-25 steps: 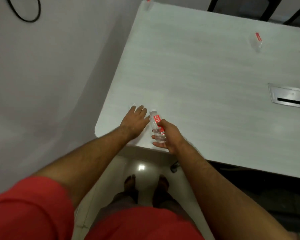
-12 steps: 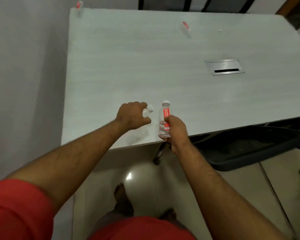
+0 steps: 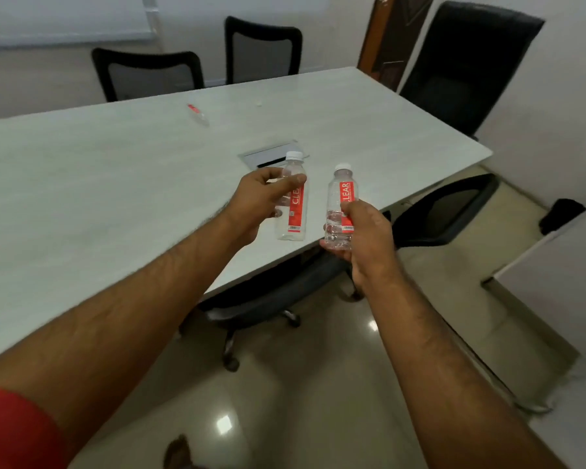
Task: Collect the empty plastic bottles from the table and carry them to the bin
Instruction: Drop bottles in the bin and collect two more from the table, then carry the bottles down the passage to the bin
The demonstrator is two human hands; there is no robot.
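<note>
Each hand grips one clear plastic bottle with a red label: left hand (image 3: 256,201) around one (image 3: 293,198), right hand (image 3: 364,231) around another (image 3: 340,204), both above the pale table's (image 3: 115,184) near edge. A third bottle (image 3: 198,113) lies near the far edge, uncollected; no bin is visible.

You face a long pale wood-grain table (image 3: 115,184), black mesh office chairs (image 3: 149,74) around it, glossy beige tile floor (image 3: 285,401) below.
</note>
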